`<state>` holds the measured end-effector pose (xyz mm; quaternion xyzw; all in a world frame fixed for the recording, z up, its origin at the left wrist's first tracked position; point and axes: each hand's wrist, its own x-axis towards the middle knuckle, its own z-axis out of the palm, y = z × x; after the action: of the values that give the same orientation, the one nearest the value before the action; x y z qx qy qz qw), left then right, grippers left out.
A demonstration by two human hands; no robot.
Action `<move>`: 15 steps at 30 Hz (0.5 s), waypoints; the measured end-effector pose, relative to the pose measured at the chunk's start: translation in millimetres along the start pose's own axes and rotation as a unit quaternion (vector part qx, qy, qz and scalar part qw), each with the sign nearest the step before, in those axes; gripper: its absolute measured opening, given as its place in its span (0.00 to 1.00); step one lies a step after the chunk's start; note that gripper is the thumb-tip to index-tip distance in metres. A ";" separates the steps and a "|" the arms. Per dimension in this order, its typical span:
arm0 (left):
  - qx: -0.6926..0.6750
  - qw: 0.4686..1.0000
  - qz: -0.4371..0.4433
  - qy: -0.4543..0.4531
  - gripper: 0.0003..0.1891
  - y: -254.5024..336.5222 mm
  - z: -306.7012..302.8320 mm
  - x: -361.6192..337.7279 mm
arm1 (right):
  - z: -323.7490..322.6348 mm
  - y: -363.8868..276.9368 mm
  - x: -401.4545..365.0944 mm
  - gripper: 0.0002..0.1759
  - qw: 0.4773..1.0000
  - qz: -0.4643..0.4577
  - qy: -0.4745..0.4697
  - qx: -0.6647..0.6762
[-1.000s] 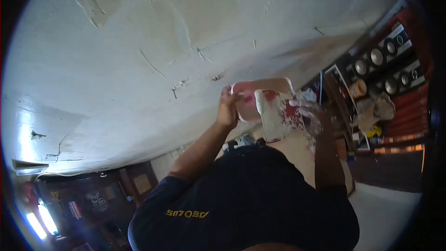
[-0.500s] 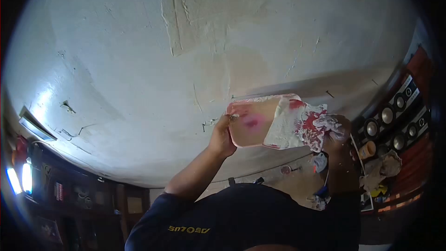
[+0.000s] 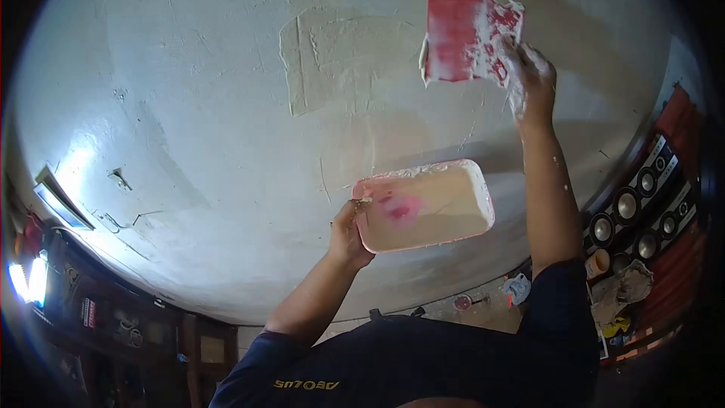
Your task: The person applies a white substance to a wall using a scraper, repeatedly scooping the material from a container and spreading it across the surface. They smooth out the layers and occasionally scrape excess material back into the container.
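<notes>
A pink rectangular tray [image 3: 445, 204], its rim smeared with white paste, is held at its left end by my left hand [image 3: 350, 236], the thumb over the edge. My right hand [image 3: 529, 75] is raised higher and grips a flat red spreader [image 3: 453, 34] by its right side. White paste coats the fingers and the spreader's right part and lower left edge. The spreader lies close to or against the pale wall [image 3: 226, 106]; contact cannot be made out. Left of it, a raised outline of plaster shows on the wall.
Speakers [image 3: 627, 204] stand at the right, near a tan cup [image 3: 597, 263] and a crumpled bag [image 3: 634, 283]. At the left are a lit lamp [image 3: 38, 278] and dark cabinets [image 3: 143, 332]. A nail and wires stick out of the wall at the left.
My right hand has moved up from the tray with the spreader, whose red face now shows. The tray in my left hand has shifted slightly left and down.
</notes>
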<state>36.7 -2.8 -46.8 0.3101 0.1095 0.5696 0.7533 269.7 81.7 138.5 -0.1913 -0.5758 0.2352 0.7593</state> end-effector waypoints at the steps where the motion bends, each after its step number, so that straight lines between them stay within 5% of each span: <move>1: -0.001 1.000 -0.001 0.001 0.24 -1.1 -0.1 0.2 | 6.3 -2.7 2.7 0.11 0.998 0.017 0.007 -0.058; 5: -0.021 1.000 0.013 0.012 0.26 -8.4 -5.4 -1.3 | -51.7 50.0 32.0 0.13 0.966 -0.161 0.063 -0.193; 6: -0.043 0.999 0.015 0.010 0.25 -10.3 -8.1 -3.0 | -60.0 32.2 23.0 0.17 0.977 -0.015 0.085 -0.194; 9: -0.017 0.999 0.017 0.025 0.26 -16.7 -18.9 -7.7 | -91.1 27.6 10.9 0.21 0.993 -0.011 0.117 -0.007; 12: -0.045 0.999 0.014 0.002 0.28 -25.0 -33.5 -11.4 | -76.3 18.9 -12.1 0.20 0.994 0.020 0.106 0.027; 15: -0.039 0.999 -0.006 0.004 0.27 -28.7 -35.3 -14.7 | -46.2 17.9 -32.1 0.17 0.999 0.005 -0.031 -0.026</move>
<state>36.3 -8.8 -94.3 0.2776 0.0922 0.5700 0.7678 304.5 76.9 91.1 -0.2065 -0.6038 0.2298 0.7348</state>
